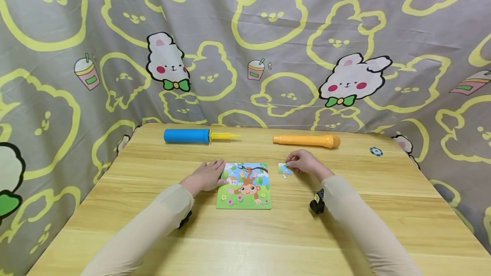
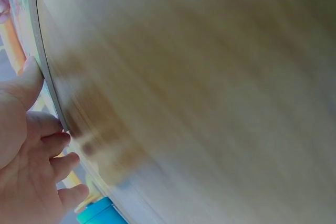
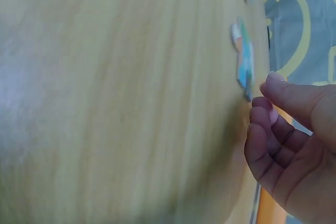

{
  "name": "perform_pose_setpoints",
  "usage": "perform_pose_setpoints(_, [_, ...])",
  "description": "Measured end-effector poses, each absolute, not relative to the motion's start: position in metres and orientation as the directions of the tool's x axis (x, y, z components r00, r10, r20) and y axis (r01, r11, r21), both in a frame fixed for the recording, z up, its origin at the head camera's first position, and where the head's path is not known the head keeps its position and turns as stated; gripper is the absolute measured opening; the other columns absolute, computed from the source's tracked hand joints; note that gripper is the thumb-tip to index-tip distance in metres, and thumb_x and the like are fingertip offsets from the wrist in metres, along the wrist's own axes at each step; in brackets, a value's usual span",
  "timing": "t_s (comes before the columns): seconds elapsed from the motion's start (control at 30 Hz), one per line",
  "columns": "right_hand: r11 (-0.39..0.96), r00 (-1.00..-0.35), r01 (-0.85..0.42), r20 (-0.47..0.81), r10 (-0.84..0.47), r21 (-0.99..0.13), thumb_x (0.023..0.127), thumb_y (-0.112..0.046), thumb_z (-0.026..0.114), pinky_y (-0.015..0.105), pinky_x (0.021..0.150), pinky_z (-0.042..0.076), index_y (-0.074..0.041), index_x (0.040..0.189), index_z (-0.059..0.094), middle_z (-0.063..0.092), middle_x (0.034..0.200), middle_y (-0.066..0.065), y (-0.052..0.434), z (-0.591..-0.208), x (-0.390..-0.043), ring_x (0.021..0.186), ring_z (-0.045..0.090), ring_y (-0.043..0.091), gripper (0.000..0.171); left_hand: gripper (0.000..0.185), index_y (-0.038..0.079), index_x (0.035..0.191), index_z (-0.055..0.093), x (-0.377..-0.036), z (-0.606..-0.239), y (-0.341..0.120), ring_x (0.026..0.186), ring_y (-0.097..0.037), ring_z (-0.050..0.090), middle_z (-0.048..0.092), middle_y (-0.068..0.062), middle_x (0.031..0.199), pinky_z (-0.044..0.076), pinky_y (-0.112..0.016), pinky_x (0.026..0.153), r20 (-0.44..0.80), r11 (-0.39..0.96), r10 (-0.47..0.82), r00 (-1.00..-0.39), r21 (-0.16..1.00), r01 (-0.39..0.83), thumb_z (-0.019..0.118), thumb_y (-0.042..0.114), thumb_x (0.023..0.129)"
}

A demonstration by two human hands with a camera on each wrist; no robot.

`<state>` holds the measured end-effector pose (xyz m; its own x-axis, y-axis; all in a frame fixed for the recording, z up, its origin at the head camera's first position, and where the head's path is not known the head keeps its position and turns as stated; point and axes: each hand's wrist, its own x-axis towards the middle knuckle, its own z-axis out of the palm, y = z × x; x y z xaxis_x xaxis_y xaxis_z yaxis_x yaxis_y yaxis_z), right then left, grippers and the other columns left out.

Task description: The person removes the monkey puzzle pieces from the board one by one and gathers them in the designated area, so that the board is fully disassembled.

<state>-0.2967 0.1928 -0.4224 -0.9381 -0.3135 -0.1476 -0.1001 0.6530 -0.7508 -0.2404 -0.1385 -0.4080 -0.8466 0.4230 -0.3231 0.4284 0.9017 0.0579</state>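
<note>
A square jigsaw puzzle (image 1: 247, 199) with a hanging monkey lies on the wooden table. My left hand (image 1: 205, 176) rests at its upper left edge. In the left wrist view the left thumb (image 2: 32, 80) lies over the puzzle's rim, and the other fingers reach past the corner. Right of the board is a small puzzle piece (image 1: 283, 169), blue and green with a bit of orange. My right hand (image 1: 304, 163) pinches its upper right corner between thumb and curled fingers. In the right wrist view the piece (image 3: 244, 59) shows blurred, right at the fingertips.
Behind the puzzle lie a blue hand pump (image 1: 186, 136) with a yellow nozzle and an orange toy microphone (image 1: 307, 140). A round dark chip (image 1: 376, 151) lies at the far right. A grey patterned curtain (image 1: 215, 24) hangs around the table's far edge.
</note>
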Motion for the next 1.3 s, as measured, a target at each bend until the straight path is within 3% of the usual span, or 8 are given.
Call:
perform_pose_setpoints(0.3, [0.618, -0.918, -0.199, -0.076, -0.390, -0.761, 0.089, -0.009, 0.061, 0.027, 0.047, 0.040, 0.005, 0.102, 0.063, 0.054, 0.072, 0.018, 0.169, -0.403, -0.291, 0.053, 0.047, 0.025, 0.019, 0.070, 0.001, 0.146, 0.020, -0.238, -0.406, -0.138, 0.136, -0.032, 0.014, 0.017, -0.014, 0.150, 0.014, -0.052, 0.107, -0.317, 0.904, 0.418, -0.851, 0.056, 0.423, 0.040, 0.046, 0.096])
perform_pose_setpoints(0.5, [0.581, -0.879, -0.265, -0.055, -0.474, -0.770, 0.090, -0.009, 0.060, 0.035, 0.054, 0.046, 0.005, 0.106, 0.062, 0.058, 0.080, 0.020, 0.140, -0.397, -0.288, 0.065, 0.053, 0.037, 0.021, 0.070, 0.003, 0.146, 0.021, -0.238, -0.406, -0.138, 0.136, -0.032, 0.015, 0.018, -0.014, 0.150, 0.014, -0.051, 0.107, -0.313, 0.906, 0.414, -0.855, 0.055, 0.419, 0.041, 0.046, 0.095])
perform_pose_setpoints(0.77, [0.580, -0.816, -0.399, -0.014, -0.577, -0.710, 0.087, -0.010, 0.064, 0.027, 0.061, 0.046, 0.001, 0.106, 0.064, 0.059, 0.078, 0.002, 0.104, -0.402, -0.286, 0.068, 0.053, 0.016, 0.022, 0.070, 0.003, 0.146, 0.021, -0.238, -0.408, -0.137, 0.136, -0.032, 0.015, 0.018, -0.013, 0.150, 0.014, -0.052, 0.107, -0.299, 0.904, 0.416, -0.859, 0.037, 0.425, 0.041, 0.047, 0.095])
perform_pose_setpoints(1.03, [0.567, -0.749, -0.427, -0.076, -0.658, -0.704, 0.088, -0.009, 0.063, 0.027, 0.057, 0.048, -0.001, 0.111, 0.062, 0.060, 0.075, 0.004, 0.079, -0.412, -0.284, 0.062, 0.059, 0.020, 0.024, 0.070, 0.001, 0.145, 0.024, -0.238, -0.408, -0.138, 0.136, -0.032, 0.017, 0.021, -0.014, 0.149, 0.016, -0.051, 0.107, -0.279, 0.906, 0.417, -0.865, 0.051, 0.420, 0.042, 0.047, 0.094])
perform_pose_setpoints(1.3, [0.622, -0.736, -0.479, -0.103, -0.669, -0.620, 0.087, -0.014, 0.064, 0.026, 0.058, 0.044, -0.008, 0.115, 0.063, 0.057, 0.076, -0.001, 0.067, -0.416, -0.283, 0.064, 0.052, 0.013, 0.028, 0.068, -0.003, 0.141, 0.030, -0.234, -0.410, -0.142, 0.134, -0.034, 0.019, 0.024, -0.017, 0.148, 0.017, -0.051, 0.107, -0.224, 0.891, 0.455, -0.862, 0.106, 0.442, 0.045, 0.044, 0.095])
